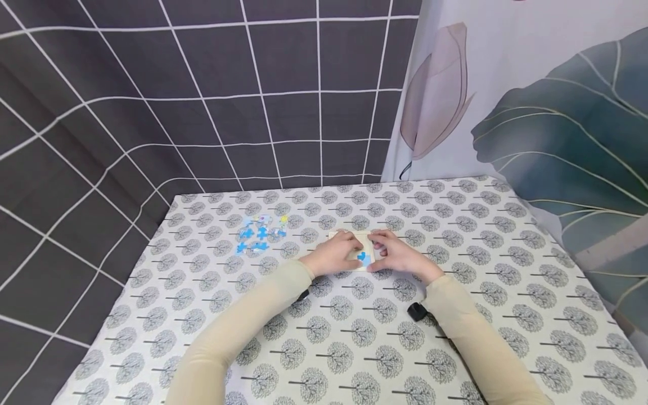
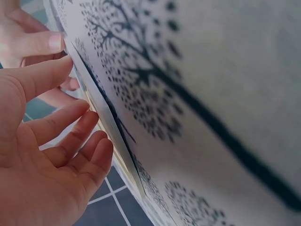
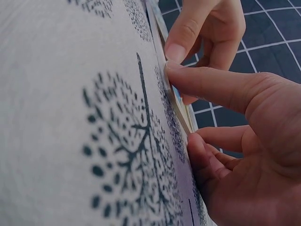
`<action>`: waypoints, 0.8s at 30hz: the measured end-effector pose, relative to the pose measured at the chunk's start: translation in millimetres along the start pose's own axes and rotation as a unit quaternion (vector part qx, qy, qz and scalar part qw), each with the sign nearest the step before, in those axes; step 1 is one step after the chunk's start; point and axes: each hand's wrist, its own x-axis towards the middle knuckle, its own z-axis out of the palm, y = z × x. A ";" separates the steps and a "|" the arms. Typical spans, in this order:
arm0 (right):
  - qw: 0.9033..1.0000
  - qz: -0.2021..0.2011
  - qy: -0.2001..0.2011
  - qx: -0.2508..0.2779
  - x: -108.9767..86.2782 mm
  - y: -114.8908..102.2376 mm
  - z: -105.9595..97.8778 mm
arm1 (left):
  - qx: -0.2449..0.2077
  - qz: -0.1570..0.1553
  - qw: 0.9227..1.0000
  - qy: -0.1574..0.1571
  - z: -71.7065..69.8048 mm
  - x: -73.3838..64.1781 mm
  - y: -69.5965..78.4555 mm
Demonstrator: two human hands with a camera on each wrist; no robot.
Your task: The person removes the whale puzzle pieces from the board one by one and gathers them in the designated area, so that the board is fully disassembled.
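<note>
A thin pale puzzle tray (image 1: 349,232) lies flat on the table between both hands. Blue puzzle pieces (image 1: 363,259) show on it, in the gap between the fingers. My left hand (image 1: 335,253) rests over the tray's left part, its fingers loosely bent and its thumb apart from them. From the right, my right hand (image 1: 402,259) spans the tray, thumb at the near edge and index finger farther back. In the right wrist view, the right thumb (image 3: 207,84) touches the tray's edge (image 3: 181,110). Whether a loose piece is under the fingers is hidden.
Several loose blue and white puzzle pieces (image 1: 261,232) lie in a cluster to the left, with a small yellow sun-shaped piece (image 1: 284,219) beside them. A tree-print cloth (image 1: 334,354) covers the table. Behind it hangs a dark grid-pattern curtain (image 1: 283,118).
</note>
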 end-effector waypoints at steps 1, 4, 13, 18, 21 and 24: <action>1.000 0.001 0.000 0.001 0.0 0.1 0.2 | 0.003 0.000 1.000 -0.002 0.5 0.3 1.2; 1.000 -0.007 0.001 -0.004 0.4 0.2 0.0 | 0.012 0.004 1.000 -0.007 0.4 1.1 4.4; 1.000 -0.002 -0.002 -0.003 0.2 -0.2 0.7 | 0.005 0.012 1.000 -0.007 -0.3 2.3 5.5; 1.000 -0.002 -0.001 0.001 -0.8 -1.4 0.9 | -0.011 0.009 1.000 -0.004 -0.5 3.1 6.0; 1.000 -0.001 -0.001 0.005 -0.9 -1.6 0.7 | -0.019 0.011 1.000 0.000 -0.3 3.7 6.2; 1.000 -0.001 0.000 0.003 -0.8 -1.7 0.8 | -0.039 0.015 0.999 0.003 0.2 4.6 5.7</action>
